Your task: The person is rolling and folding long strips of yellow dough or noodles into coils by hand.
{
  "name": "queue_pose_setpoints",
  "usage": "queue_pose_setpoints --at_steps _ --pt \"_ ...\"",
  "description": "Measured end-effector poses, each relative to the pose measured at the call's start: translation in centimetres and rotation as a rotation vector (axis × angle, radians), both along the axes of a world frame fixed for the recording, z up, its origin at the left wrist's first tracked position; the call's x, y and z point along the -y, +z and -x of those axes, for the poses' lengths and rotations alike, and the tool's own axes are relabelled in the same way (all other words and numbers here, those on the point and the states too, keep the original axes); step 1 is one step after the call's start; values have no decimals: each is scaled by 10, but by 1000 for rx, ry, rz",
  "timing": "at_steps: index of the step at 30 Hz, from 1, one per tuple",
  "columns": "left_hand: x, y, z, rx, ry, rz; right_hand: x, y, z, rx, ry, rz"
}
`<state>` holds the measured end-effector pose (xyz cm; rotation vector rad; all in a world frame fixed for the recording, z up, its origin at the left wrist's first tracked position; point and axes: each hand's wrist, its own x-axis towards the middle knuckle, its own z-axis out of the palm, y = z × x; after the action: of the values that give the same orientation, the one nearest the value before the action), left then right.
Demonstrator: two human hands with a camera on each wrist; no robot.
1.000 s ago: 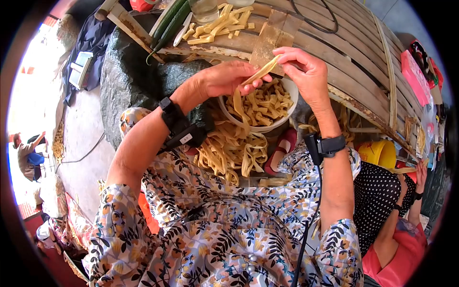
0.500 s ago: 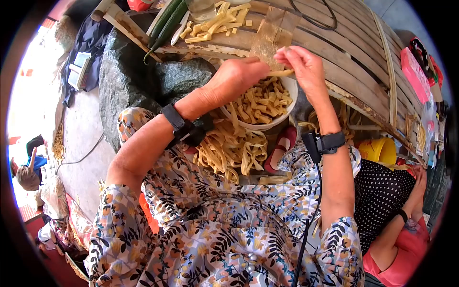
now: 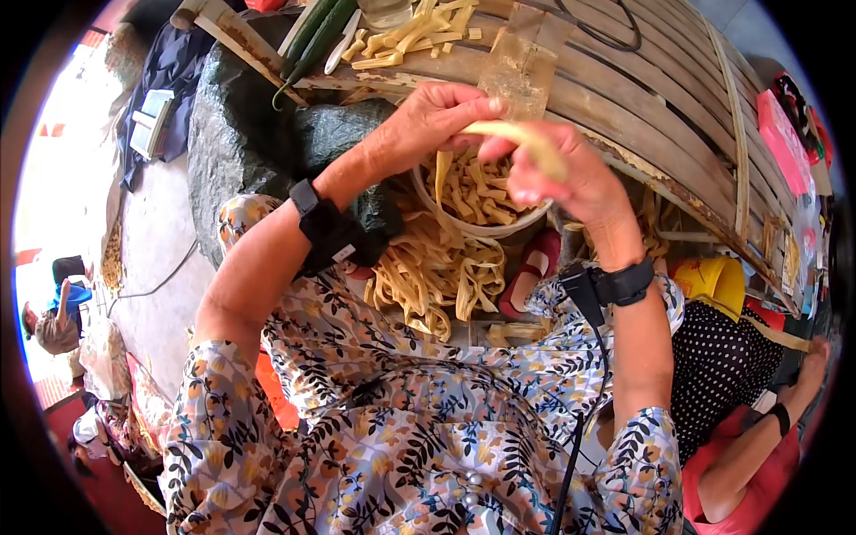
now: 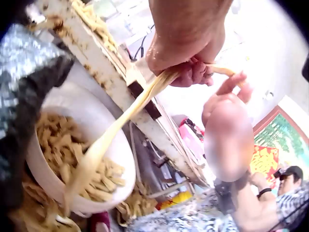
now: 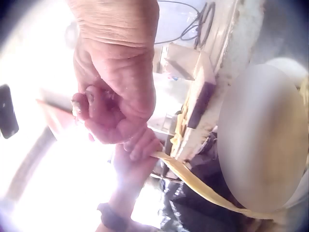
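Nearest me, the left hand (image 3: pixel 441 120) has its thumb and fingers pinched on a pale strip (image 4: pixel 116 128), whose short end reaches the curled fingers of the right hand (image 3: pixel 575 178); that hand is blurred, but seems to be gripping it. I'd call this the working of one strip between two hands; what comes next wants a steady left pinch and a controlled right wrist. The strip's long tail runs down across a white bucket (image 3: pixel 495 232), past its rim towards a loose heap of long strips (image 3: pixel 428 272) just beside it. Short pieces (image 3: pixel 477 192) fill much of that bucket. Farther out, the slatted table (image 3: pixel 642 116) bears more pieces (image 3: pixel 415 37), a clear container (image 3: pixel 385 11) and long green vegetables (image 3: pixel 316 40). Off to the right, a yellow bucket (image 3: pixel 720 281) stands near a neighbour in red (image 3: pixel 749 464); I can't make out its contents.
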<state>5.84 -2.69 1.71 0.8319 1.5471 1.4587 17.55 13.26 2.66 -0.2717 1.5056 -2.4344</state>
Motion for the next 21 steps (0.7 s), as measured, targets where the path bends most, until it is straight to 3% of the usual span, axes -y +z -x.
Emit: queue_pose_setpoints --at_steps 2,5,9,12,13,16,19,21 --pt "-5 -17 -7 111 -48 -137 -13 0 7 -16 -36 230" --pt "-15 -21 -17 452 -148 -45 -15 5 13 -91 -284 -260" --pt "-19 -37 -25 713 -328 -176 -1 -1 13 -196 -410 -558" --pt "-18 -40 -28 826 -290 -118 -4 -5 10 -180 -319 -612" --pt "-17 -42 -25 859 -370 -148 -1 -1 7 -94 -293 -584" --pt "-17 -50 -24 881 -357 -211 2 1 4 -7 -244 -508" --pt "-21 -43 -27 771 -42 -97 -5 -14 13 -517 -544 -1004" --pt "-27 -37 -26 652 224 -96 -6 -16 13 -632 -787 -1272"
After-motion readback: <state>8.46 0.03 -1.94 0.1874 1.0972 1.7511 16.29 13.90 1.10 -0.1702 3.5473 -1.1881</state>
